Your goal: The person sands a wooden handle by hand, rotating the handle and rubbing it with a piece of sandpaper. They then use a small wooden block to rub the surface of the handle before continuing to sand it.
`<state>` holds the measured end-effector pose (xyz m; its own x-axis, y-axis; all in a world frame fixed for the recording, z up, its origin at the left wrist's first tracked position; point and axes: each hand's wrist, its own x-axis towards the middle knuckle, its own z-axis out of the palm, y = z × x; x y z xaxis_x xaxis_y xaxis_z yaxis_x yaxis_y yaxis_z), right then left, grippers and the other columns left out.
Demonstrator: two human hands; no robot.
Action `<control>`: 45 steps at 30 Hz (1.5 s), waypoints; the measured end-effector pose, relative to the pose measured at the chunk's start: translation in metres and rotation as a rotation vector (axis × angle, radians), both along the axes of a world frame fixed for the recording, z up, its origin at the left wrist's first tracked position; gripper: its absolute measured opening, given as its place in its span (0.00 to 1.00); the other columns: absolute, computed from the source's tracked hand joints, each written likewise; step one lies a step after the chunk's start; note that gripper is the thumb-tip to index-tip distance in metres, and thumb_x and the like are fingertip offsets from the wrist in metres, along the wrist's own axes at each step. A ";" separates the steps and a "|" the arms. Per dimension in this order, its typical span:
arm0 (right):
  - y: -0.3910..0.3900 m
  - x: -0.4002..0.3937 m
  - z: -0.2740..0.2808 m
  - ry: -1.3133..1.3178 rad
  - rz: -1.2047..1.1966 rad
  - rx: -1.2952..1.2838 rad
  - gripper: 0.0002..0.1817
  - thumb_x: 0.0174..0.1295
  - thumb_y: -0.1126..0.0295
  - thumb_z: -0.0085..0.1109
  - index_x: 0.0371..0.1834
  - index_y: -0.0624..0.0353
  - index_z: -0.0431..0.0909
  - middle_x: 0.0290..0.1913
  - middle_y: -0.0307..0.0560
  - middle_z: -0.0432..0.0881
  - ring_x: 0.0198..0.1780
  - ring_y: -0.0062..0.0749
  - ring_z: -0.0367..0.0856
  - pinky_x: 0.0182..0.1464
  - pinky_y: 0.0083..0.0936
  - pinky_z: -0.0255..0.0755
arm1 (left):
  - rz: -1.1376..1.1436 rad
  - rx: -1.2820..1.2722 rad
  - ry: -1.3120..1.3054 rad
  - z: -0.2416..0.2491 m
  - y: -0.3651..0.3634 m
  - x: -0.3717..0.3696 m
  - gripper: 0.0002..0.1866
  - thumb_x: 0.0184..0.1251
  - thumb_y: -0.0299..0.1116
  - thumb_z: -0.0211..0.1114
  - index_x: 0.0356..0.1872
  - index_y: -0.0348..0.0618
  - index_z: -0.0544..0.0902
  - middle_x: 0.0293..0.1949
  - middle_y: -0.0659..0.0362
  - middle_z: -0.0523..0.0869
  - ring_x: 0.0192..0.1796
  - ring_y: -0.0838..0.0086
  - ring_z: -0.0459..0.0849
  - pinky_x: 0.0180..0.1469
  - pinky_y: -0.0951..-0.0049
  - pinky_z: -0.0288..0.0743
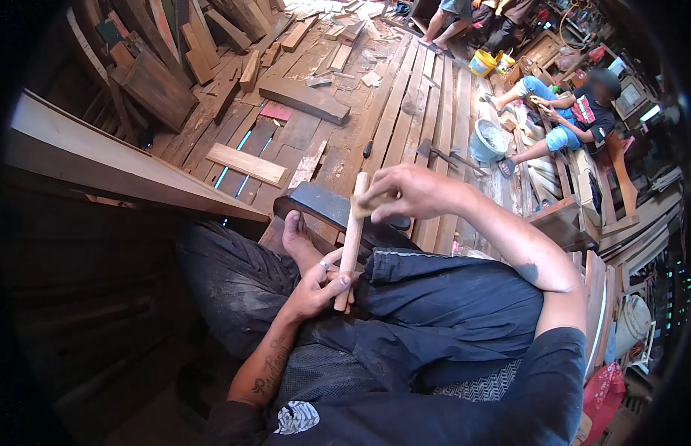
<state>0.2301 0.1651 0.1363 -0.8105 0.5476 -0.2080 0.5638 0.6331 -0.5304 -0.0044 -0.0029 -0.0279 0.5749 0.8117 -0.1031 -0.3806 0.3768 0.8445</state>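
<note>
A pale round wooden stick (350, 249) stands slanted between my two hands, over my lap. My left hand (324, 286) is closed around its lower part, with the thumb across the front. Near the stick's upper end is my right hand (396, 189), its fingers pinching a small tan piece (369, 208), perhaps sandpaper, against the wood. Just behind the stick lies a dark, flat-topped block (321, 204), close to my bare foot (296, 232).
Boards and offcuts lie on the slatted floor, including a thick plank (304, 101) and a pale board (247, 163). A seated person (579, 111) is at the right, by a bucket (489, 140). More legs show at the top. A long beam (130, 160) runs along the left.
</note>
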 end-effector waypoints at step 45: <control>-0.004 -0.018 -0.011 -0.039 -0.028 0.024 0.29 0.64 0.57 0.73 0.65 0.59 0.81 0.50 0.55 0.85 0.57 0.52 0.85 0.59 0.43 0.79 | 0.030 0.042 0.036 0.007 -0.001 0.001 0.40 0.81 0.36 0.63 0.84 0.38 0.50 0.43 0.51 0.83 0.38 0.67 0.87 0.37 0.68 0.85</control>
